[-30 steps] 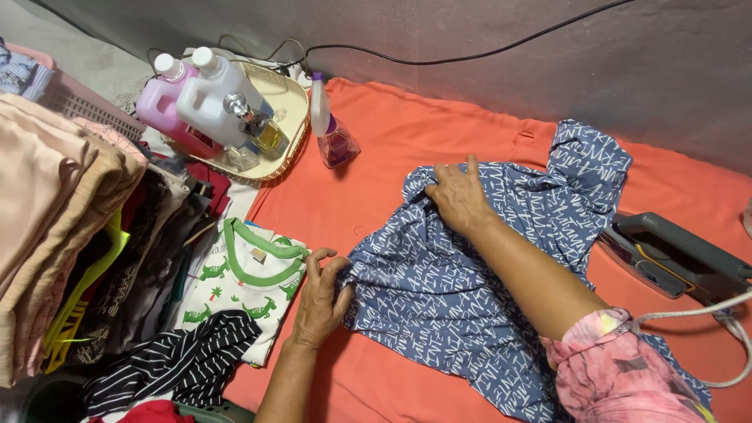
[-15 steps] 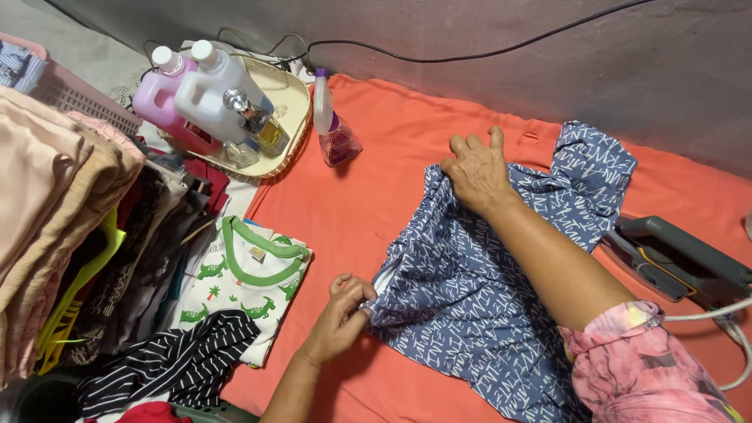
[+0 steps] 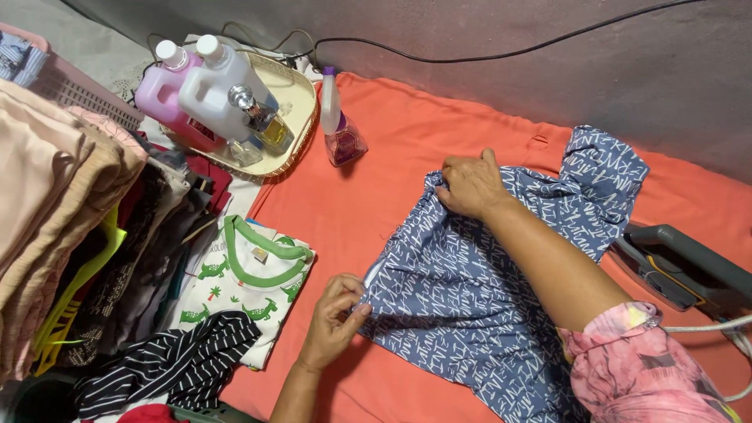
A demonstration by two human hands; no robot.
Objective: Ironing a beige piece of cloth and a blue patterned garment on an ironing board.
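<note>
Blue patterned garment (image 3: 486,313) spread on orange cloth (image 3: 392,172), stretched diagonally between hands: left hand (image 3: 335,321) pinched on near corner, right hand (image 3: 468,184) clutching far edge, iron (image 3: 689,266) just beside, rightward.

Head view, steeply downward, close

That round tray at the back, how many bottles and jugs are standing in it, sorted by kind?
Tray by kind:
Pink jug: 1
White jug: 1
Small glass bottles: 2, as far as shows
Total: 4
The purple spray bottle stands outside it, on the orange cloth.
</note>
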